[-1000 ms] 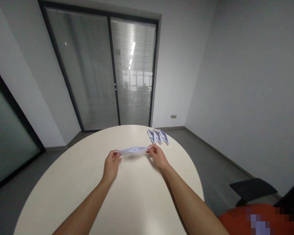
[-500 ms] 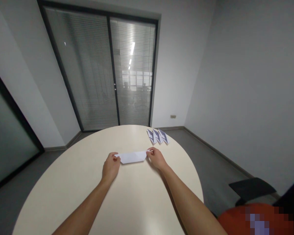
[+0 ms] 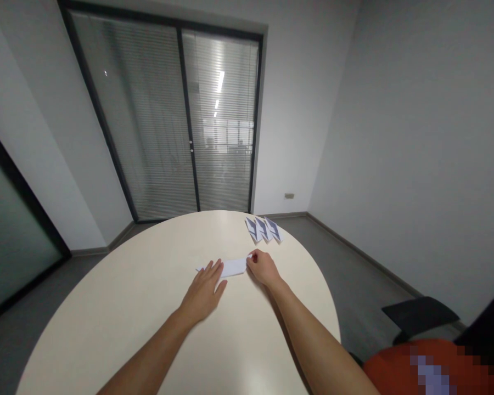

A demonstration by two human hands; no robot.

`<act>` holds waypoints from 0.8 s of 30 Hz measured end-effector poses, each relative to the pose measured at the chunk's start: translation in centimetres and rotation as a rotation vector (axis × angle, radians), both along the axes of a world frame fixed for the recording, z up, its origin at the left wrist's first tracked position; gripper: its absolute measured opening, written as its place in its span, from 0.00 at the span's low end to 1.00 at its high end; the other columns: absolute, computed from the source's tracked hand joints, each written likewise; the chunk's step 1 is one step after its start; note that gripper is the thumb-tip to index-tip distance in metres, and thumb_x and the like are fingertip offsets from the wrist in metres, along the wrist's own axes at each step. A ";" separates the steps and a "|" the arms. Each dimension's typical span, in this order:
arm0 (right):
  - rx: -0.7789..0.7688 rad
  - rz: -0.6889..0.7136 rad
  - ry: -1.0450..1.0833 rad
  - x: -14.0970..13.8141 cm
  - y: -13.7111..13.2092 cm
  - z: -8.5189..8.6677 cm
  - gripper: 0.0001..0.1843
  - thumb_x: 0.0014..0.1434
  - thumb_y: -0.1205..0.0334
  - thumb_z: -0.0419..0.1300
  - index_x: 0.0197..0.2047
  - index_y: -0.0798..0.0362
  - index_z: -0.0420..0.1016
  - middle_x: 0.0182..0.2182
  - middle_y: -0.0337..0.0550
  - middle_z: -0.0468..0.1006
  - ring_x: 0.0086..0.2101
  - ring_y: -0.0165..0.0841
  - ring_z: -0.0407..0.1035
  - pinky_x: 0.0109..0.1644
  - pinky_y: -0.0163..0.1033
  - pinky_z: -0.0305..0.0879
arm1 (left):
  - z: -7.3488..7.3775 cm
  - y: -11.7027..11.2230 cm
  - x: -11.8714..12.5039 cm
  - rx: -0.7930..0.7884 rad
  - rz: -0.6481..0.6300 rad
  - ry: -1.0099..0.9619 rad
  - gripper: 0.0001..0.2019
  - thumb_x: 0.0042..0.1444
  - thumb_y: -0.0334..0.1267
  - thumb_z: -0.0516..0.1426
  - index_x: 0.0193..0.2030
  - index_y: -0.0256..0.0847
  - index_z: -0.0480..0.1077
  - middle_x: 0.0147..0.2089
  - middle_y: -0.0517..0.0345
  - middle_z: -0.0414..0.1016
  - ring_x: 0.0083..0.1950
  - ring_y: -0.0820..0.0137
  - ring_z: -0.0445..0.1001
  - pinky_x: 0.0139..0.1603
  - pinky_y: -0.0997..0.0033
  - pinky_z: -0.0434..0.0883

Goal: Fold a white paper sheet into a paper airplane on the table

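Observation:
A folded white paper strip [image 3: 234, 266] lies flat on the round cream table [image 3: 148, 296]. My left hand [image 3: 203, 291] rests on its left part, fingers stretched out flat and pressing down. My right hand [image 3: 262, 269] is at the strip's right end, fingers curled and pinching the tip. Both forearms reach in from the bottom of the view.
Three folded paper pieces [image 3: 263, 229] lie side by side near the table's far right edge. A dark chair [image 3: 420, 315] stands at the right, and an orange surface [image 3: 415, 362] is at the bottom right. Glass doors with blinds [image 3: 181, 120] are behind the table.
The paper was held up between both hands, then laid flat on the table. My left hand let go of its end and now lies open on top of it.

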State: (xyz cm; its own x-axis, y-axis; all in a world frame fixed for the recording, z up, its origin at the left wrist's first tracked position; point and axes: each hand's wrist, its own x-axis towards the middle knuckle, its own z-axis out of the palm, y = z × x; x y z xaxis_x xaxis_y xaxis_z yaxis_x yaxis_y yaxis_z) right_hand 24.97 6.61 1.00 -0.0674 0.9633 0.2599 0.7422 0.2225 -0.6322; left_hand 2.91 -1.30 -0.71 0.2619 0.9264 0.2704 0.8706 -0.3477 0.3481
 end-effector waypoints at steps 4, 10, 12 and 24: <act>0.168 0.022 -0.153 -0.8 -1.2 1.1 0.16 0.60 0.64 0.57 0.49 0.57 0.78 0.48 0.58 0.77 0.50 0.47 0.68 0.55 0.49 0.62 | 0.0 -0.1 0.1 -0.010 0.017 0.025 0.27 0.68 0.46 0.47 0.70 0.40 0.60 0.73 0.47 0.54 0.75 0.55 0.52 0.73 0.46 0.52; 0.154 0.506 -0.169 -3.6 -3.9 1.3 0.27 0.72 0.51 0.45 0.65 0.57 0.67 0.64 0.54 0.66 0.65 0.42 0.56 0.69 0.49 0.49 | 0.0 -0.1 0.3 -0.022 0.034 0.057 0.27 0.67 0.45 0.47 0.70 0.40 0.60 0.73 0.47 0.53 0.75 0.57 0.51 0.72 0.47 0.53; 0.041 0.576 -0.228 -4.3 -4.4 0.9 0.32 0.73 0.47 0.40 0.70 0.57 0.59 0.68 0.54 0.60 0.68 0.45 0.51 0.70 0.55 0.45 | -0.1 0.0 0.3 -0.022 0.051 0.049 0.27 0.67 0.43 0.47 0.70 0.40 0.59 0.73 0.46 0.55 0.75 0.57 0.51 0.72 0.47 0.54; -0.140 0.534 -0.316 -4.8 -4.7 0.6 0.38 0.71 0.42 0.36 0.74 0.58 0.49 0.72 0.51 0.45 0.71 0.46 0.36 0.72 0.57 0.34 | -1.3 0.8 0.0 -0.033 0.143 0.148 0.28 0.65 0.41 0.44 0.69 0.30 0.59 0.73 0.39 0.52 0.75 0.53 0.51 0.71 0.47 0.55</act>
State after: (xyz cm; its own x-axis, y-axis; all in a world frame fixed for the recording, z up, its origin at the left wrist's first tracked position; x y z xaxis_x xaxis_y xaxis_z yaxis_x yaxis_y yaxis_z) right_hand 20.19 1.94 1.59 -0.6008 0.7991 0.0227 0.7073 0.5446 -0.4506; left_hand 2.86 -0.47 -2.04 0.1621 0.9646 0.2080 0.9527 -0.2079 0.2217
